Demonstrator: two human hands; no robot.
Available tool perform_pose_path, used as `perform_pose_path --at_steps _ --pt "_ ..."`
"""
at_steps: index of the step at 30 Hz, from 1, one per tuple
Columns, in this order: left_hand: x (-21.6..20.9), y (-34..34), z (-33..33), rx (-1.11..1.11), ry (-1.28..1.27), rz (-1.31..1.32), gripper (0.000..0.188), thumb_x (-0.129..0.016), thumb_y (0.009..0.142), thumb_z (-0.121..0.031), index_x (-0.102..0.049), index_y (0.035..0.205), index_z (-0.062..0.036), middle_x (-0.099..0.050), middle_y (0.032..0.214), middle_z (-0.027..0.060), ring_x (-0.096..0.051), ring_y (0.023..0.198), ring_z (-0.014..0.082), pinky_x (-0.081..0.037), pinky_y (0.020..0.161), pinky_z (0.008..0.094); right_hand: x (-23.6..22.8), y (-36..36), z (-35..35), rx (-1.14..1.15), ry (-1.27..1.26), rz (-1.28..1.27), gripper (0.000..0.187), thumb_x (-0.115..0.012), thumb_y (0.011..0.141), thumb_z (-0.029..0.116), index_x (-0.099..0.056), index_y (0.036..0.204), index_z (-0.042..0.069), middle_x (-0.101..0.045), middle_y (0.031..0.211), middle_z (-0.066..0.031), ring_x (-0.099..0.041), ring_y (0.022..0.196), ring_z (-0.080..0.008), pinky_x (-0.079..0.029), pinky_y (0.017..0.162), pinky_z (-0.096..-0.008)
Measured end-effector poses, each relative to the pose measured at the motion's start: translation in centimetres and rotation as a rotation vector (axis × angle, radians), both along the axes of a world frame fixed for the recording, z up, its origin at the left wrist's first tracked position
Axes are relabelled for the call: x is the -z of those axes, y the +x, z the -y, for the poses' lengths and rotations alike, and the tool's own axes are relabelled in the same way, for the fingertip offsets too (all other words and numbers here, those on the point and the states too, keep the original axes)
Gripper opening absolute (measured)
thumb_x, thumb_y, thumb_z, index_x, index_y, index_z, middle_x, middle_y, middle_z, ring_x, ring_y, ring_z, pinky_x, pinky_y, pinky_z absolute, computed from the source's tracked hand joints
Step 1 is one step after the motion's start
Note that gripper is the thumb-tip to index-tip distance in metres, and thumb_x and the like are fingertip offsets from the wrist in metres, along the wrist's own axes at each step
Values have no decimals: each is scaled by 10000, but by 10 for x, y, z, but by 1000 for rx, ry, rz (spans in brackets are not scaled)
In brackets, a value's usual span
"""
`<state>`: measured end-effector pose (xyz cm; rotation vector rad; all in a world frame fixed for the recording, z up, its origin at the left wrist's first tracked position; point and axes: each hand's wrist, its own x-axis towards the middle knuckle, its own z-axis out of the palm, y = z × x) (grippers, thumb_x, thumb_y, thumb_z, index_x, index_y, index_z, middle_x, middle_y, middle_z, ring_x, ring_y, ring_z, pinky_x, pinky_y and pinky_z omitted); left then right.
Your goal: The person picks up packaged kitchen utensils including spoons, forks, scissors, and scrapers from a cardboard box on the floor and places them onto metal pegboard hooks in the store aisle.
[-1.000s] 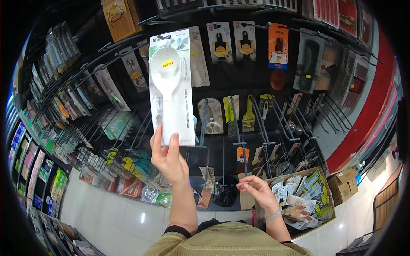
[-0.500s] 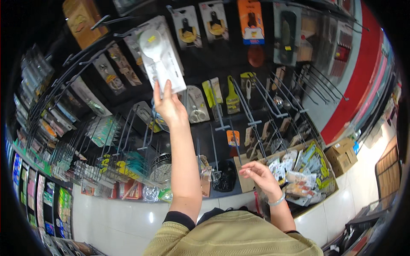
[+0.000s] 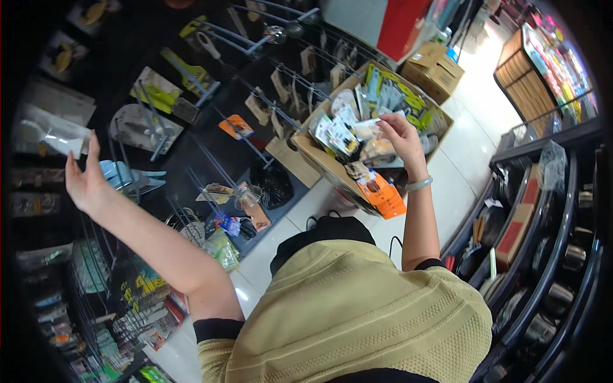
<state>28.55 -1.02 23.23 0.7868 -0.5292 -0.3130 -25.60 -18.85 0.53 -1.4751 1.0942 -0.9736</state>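
- We see the two hands well apart: the left hand (image 3: 88,185) is at the left rack, and the right hand (image 3: 402,140) is above an open cardboard box (image 3: 325,164).
- The packaged white spoon (image 3: 54,131) is at the far left; the left fingers are at its handle end, but we cannot tell if they grip it.
- Just beside this hand, on its right, we find a light-blue utensil (image 3: 124,175).
- The right fingers are curled by a small white package (image 3: 366,130) in the box; we cannot tell whether they hold it.
- Orange packages (image 3: 385,196) lean at the near side of the box.
- Farther right, we notice a brown carton (image 3: 431,70).
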Motion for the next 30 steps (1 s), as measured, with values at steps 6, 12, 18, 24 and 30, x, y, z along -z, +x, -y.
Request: perform_pose_path --at_steps 6,12,18,24,30 --pt "-8 -15 -16 230 -312 -438 724 -325 807 145 -34 1416 -116 -4 1451 234 -28 1316 481 -96 1018 695 70 -71 -27 111 46 -472 281 -632 811 208 -604 1014 16 -656 903 -162 -650 815 -254 -505 735 -338" --pt "-5 -103 -34 475 -546 -111 626 -365 826 109 -101 1386 16 -90 1429 273 -99 1330 422 -149 1094 537 102 -81 -45 21 251 -795 353 -644 770 270 -615 1032 36 -647 917 -190 -628 870 -323 -493 780 -368" --pt "55 -266 -3 -167 -172 700 473 -464 830 52 -265 1255 -2 -492 1053 262 -561 889 316 -474 841 392 127 -49 -26 -98 242 -838 461 -692 733 278 -576 1104 29 -635 978 -181 -618 914 -303 -483 800 -364" --pt "119 -315 -9 221 411 431 501 -493 844 71 -260 1280 -4 -547 966 167 -591 794 195 -486 755 303 156 1 -21 -457 68 -1147 640 -764 594 262 -524 1178 155 -523 1178 -131 -485 1099 -330 -427 912 -406" --pt "163 -307 -39 362 669 350 390 -511 863 39 -363 1223 7 -554 928 103 -575 817 151 -468 753 264 182 24 -23 -623 -72 -1280 490 -628 698 93 -537 1175 153 -504 1207 -124 -468 1119 -332 -427 894 -410"
